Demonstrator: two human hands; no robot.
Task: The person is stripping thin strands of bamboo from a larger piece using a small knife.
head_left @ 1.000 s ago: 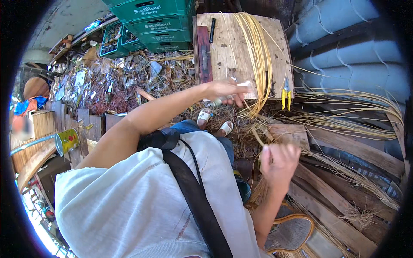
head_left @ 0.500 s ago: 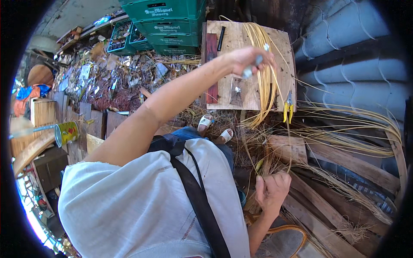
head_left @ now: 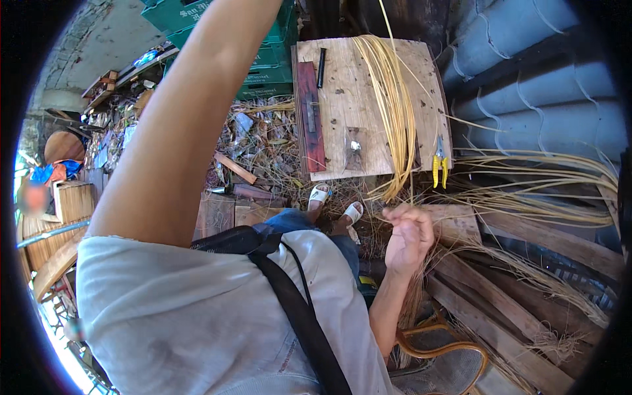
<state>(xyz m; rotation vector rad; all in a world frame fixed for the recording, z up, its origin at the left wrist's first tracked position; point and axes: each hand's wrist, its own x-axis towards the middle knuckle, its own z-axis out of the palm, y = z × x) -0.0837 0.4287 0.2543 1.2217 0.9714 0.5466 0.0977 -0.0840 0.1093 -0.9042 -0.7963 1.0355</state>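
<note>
My left arm [head_left: 187, 118] stretches up past the top edge, and its hand is out of view. My right hand [head_left: 408, 237] is raised in front of the board, fingers closed in a pinch on a thin rattan strand. A pale rattan strand [head_left: 386, 23] runs up out of the picture above the board. On the wooden board [head_left: 345, 85] lies a bent bundle of yellow rattan strands [head_left: 388, 99], its ends hanging over the near edge. Yellow-handled pliers [head_left: 440, 170] are at the board's right corner. A small clear bag [head_left: 354, 148] lies left of the bundle.
Also on the board are a black rod [head_left: 321, 68] and a dark red strip [head_left: 308, 112]. Green crates [head_left: 266, 76] stack behind it. Corrugated sheets [head_left: 526, 99], loose rattan [head_left: 546, 217] and planks [head_left: 500, 336] fill the right. A rattan chair [head_left: 454, 349] stands close by.
My left hand has moved from over the board up and out of view. My right hand has risen toward the board's near edge. The view has shifted slightly.
</note>
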